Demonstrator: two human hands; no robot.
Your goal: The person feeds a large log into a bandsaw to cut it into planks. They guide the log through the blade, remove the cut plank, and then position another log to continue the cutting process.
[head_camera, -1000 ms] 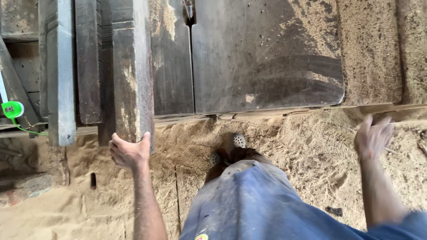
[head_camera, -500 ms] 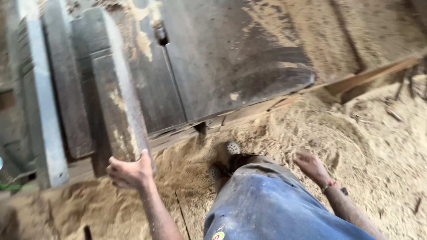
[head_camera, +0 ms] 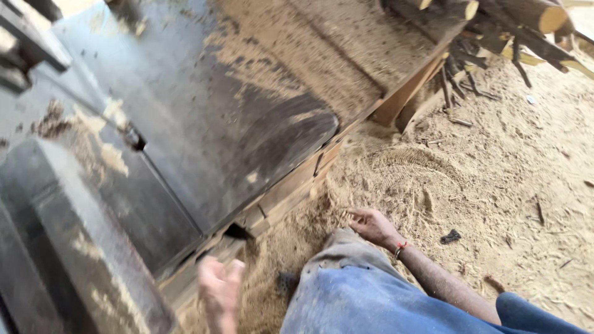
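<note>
Bare hands beside a dusty saw table.
Left hand [head_camera: 219,291], blurred, grip unclear; right hand [head_camera: 371,224] loosely open, empty, over sawdust [head_camera: 470,179].

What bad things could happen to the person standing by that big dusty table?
Loose sawdust covers the ground, so a foot could perhaps slip. The left hand is open right by the edge of the dark saw table, where it might get bumped or pinched. Cut sticks and logs lie piled near the table's far corner, so someone walking there could trip. The right hand hangs empty above the sawdust.
</note>
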